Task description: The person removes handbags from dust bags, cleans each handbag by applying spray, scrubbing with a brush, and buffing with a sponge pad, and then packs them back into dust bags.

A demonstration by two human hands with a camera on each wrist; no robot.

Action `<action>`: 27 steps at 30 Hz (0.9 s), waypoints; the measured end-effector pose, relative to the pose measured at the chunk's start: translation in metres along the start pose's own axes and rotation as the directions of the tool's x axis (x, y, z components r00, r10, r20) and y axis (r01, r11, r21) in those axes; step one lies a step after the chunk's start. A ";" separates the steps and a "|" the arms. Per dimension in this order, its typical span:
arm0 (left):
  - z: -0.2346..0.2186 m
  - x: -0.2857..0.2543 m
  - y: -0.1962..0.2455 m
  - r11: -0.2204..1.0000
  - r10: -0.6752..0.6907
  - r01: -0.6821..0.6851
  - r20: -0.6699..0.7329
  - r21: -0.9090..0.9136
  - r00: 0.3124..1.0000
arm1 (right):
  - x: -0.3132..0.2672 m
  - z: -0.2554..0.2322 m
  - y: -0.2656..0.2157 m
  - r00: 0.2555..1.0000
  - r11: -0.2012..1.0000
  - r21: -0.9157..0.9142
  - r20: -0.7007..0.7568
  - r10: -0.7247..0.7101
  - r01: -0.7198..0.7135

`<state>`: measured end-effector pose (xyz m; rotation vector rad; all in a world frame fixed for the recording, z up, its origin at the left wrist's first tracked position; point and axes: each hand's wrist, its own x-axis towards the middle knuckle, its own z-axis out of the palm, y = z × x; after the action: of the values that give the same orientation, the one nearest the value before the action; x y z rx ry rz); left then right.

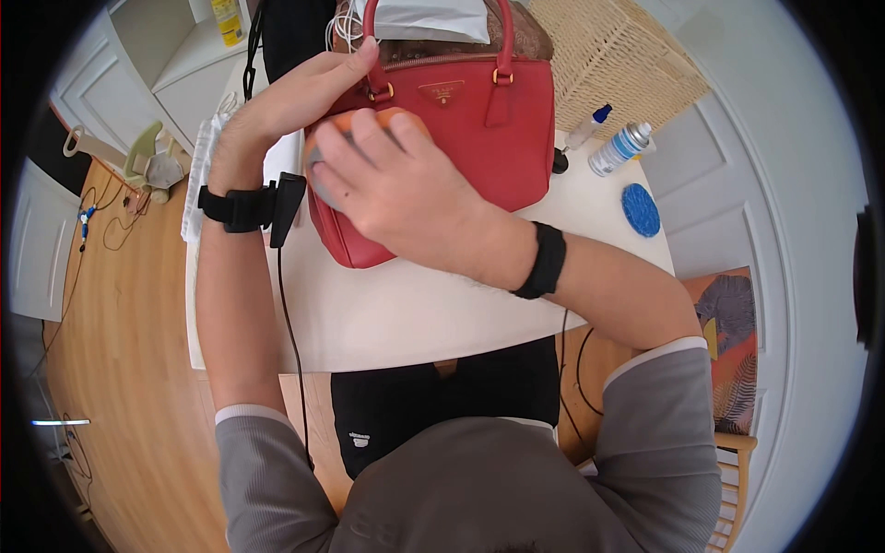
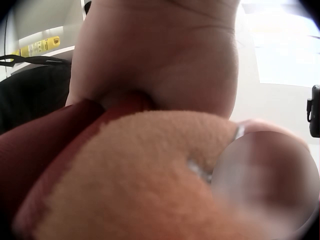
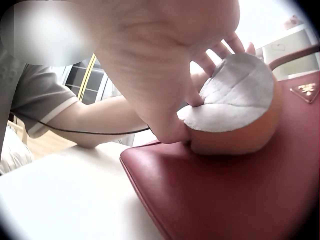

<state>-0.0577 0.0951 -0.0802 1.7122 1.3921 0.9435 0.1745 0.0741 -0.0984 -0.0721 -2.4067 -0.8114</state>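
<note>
A red handbag (image 1: 502, 161) with two handles and a gold-lettered triangular plate lies on the white table (image 1: 442, 323). At its upper left corner my left hand (image 1: 304, 97) grips the bag, thumb beside a handle base and the other fingers hidden behind. My right hand (image 1: 406, 189) holds a round polishing pad (image 3: 237, 92) against the bag's front, left of the plate. Grey backing faces my palm, and the orange side meets the red leather. Up close in the left wrist view, the pad's orange pile (image 2: 135, 175) looks short and fuzzy.
Behind the handbag are a brown bag (image 1: 530, 37), a white paper bag (image 1: 433, 20) and a wicker basket (image 1: 608, 55). To the right stand a spray can (image 1: 619, 149) and a small blue-capped bottle (image 1: 587, 127), with a round blue pad (image 1: 641, 210) nearby.
</note>
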 end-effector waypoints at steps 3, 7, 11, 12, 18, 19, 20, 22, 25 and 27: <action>0.006 -0.004 0.008 0.986 0.167 -0.167 0.008 0.028 0.986 | -0.016 0.000 0.011 0.998 1.000 0.005 0.046 0.030 -0.030; 0.002 -0.002 0.006 0.990 0.096 -0.100 0.043 0.099 0.994 | -0.045 -0.006 0.029 0.989 0.998 -0.007 0.133 0.061 -0.061; 0.005 0.000 0.005 0.990 0.050 -0.053 0.025 0.133 0.998 | -0.073 -0.023 0.061 0.918 0.978 0.033 0.353 0.182 -0.206; 0.005 0.000 0.004 0.990 0.057 -0.060 0.023 0.130 0.998 | -0.080 -0.029 0.071 0.918 0.979 0.027 0.354 0.180 -0.202; 0.003 -0.001 0.004 0.993 0.009 -0.006 -0.024 0.115 1.000 | -0.130 -0.054 0.115 0.872 0.961 -0.121 0.405 0.276 -0.248; 0.004 -0.001 0.004 0.995 -0.001 0.003 -0.020 0.102 1.000 | -0.129 -0.057 0.117 0.873 0.962 -0.124 0.403 0.273 -0.244; 0.003 0.000 0.004 0.996 -0.010 0.011 -0.015 0.091 1.000 | -0.127 -0.062 0.120 0.838 0.952 -0.172 0.453 0.305 -0.253; 0.004 -0.002 0.005 0.997 0.009 -0.008 -0.010 0.075 1.000 | -0.124 -0.070 0.126 0.796 0.937 -0.225 0.496 0.347 -0.268; 0.007 -0.003 0.007 0.999 0.021 -0.020 -0.002 0.041 1.000 | -0.110 -0.070 0.148 0.841 0.889 -0.319 0.332 0.428 -0.327; 0.008 -0.004 0.008 0.999 0.018 -0.018 0.003 0.027 1.000 | -0.091 -0.069 0.155 0.956 0.943 -0.167 0.003 0.293 -0.288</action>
<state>-0.0474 0.0897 -0.0772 1.7481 1.3957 0.9360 0.3209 0.1725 -0.0215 -0.4955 -2.2760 -0.8700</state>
